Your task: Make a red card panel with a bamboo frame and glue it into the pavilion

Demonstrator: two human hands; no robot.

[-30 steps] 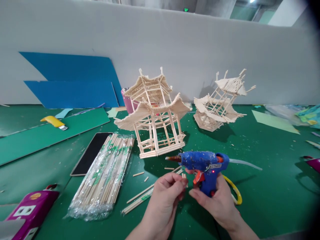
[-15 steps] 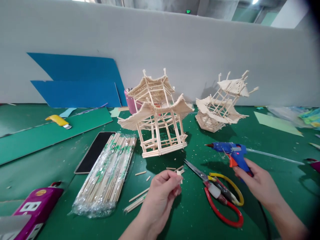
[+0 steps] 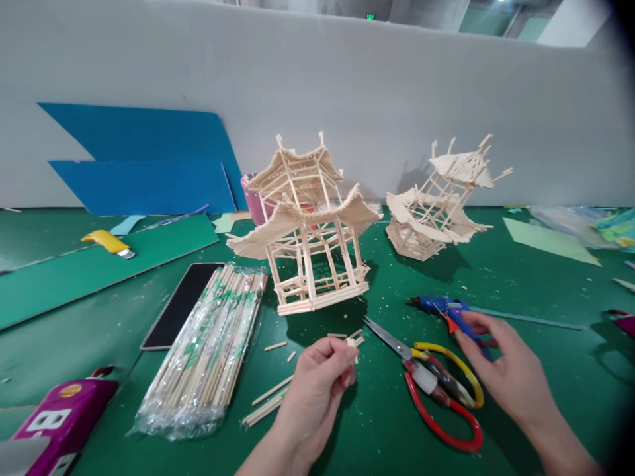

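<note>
My left hand (image 3: 312,396) pinches a short wooden stick piece (image 3: 353,342) between thumb and fingers, just in front of an upright stick pagoda model (image 3: 307,225). My right hand (image 3: 506,377) hovers with fingers spread over the handle of a blue glue gun (image 3: 439,305). The gun lies on its side on the green table, nozzle pointing left. Whether the fingertips still touch the handle is unclear. Red and yellow scissors (image 3: 436,390) lie between my two hands.
A second stick model (image 3: 436,205) leans tilted at the back right. A wrapped pack of sticks (image 3: 208,350), a black phone (image 3: 181,304), loose sticks (image 3: 270,396), a purple box (image 3: 59,410) and a yellow knife (image 3: 106,242) are at left. Blue sheets (image 3: 143,158) lean on the wall.
My right hand carried the glue gun away from my left hand to the right, laid it on the table and loosened its grip. The scissors came into view. My left hand kept the stick piece.
</note>
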